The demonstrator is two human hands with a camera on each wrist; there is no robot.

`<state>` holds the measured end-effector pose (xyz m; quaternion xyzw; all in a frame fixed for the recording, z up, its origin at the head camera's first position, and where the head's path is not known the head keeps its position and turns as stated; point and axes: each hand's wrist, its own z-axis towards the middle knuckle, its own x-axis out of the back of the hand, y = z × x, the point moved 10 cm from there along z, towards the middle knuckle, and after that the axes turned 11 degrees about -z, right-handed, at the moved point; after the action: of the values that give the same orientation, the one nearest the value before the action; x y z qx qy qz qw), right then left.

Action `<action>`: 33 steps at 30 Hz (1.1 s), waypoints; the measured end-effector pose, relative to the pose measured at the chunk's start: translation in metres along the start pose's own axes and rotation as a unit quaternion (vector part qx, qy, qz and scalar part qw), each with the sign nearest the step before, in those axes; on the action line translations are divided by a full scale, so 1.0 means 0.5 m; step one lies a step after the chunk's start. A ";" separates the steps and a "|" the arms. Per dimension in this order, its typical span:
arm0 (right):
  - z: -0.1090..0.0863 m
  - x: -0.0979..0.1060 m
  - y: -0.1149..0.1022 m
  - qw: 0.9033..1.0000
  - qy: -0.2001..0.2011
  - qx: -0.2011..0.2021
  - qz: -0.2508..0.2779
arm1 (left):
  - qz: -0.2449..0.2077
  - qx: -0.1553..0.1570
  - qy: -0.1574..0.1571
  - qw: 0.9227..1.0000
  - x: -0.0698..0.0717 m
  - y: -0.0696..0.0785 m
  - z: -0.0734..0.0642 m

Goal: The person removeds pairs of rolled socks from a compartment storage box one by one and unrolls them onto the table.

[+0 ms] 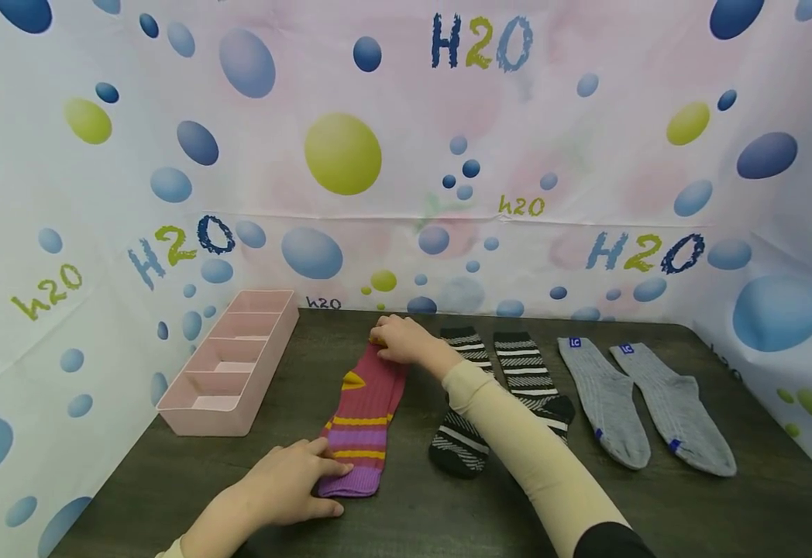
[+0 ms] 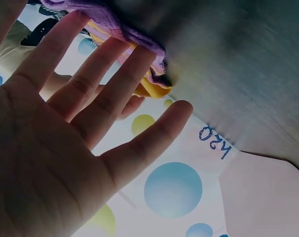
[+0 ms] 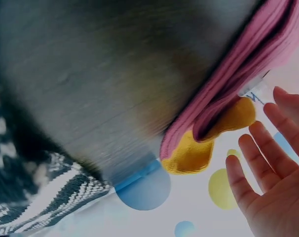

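A pair of pink socks (image 1: 362,403) lies one on the other, with yellow toes and heels, striped legs and purple cuffs. My left hand (image 1: 282,482) rests at the cuff end, its straight fingers touching the purple edge (image 2: 139,37) in the left wrist view. At the far end, my right hand (image 1: 406,339) covers the toes from above in the head view. The right wrist view shows its fingers (image 3: 263,153) extended beside the two yellow toes (image 3: 189,155), which lie slightly apart.
A pink divided box (image 1: 266,387) stands at the left. Black-and-white striped socks (image 1: 521,364) lie to the right, partly under my right forearm. Two grey socks (image 1: 604,395) lie farther right. A patterned sheet (image 1: 406,256) hangs behind the dark table (image 1: 287,418).
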<state>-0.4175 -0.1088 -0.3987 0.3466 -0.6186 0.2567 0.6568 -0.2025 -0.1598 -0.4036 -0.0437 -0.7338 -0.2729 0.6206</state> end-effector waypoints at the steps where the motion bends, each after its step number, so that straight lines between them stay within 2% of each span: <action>1: 0.000 0.001 -0.003 1.000 0.002 0.003 -0.005 | -0.001 0.002 -0.001 1.000 0.000 0.000 0.000; 7: 0.004 -0.006 -0.007 1.000 -0.019 -0.010 -0.012 | -0.008 0.008 -0.004 1.000 -0.003 -0.003 0.000; 14: -0.004 -0.034 0.013 0.994 -0.081 -0.065 -0.017 | -0.010 0.017 -0.006 1.000 -0.004 -0.005 0.001; 18: -0.012 -0.055 0.026 0.990 -0.116 -0.079 -0.013 | 0.000 0.031 0.005 1.000 0.001 -0.002 0.001; 22: -0.018 -0.074 0.041 0.986 -0.140 -0.085 0.002 | 0.038 0.077 0.037 0.996 0.010 0.003 -0.001; 27: -0.025 -0.089 0.054 0.981 -0.168 -0.093 0.006 | 0.104 0.128 0.075 0.983 0.021 0.006 0.000; 30: -0.030 -0.093 0.062 0.979 -0.180 -0.101 0.008 | 0.130 0.152 0.080 0.977 0.028 -0.005 0.010; 33: -0.035 -0.095 0.068 0.976 -0.186 -0.115 0.012 | 0.132 0.184 0.069 0.972 0.034 -0.029 0.019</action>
<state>-0.4374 -0.0693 -0.4409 0.3033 -0.7594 0.1224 0.5625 -0.2205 -0.1724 -0.3936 -0.0067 -0.7147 -0.0509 0.6975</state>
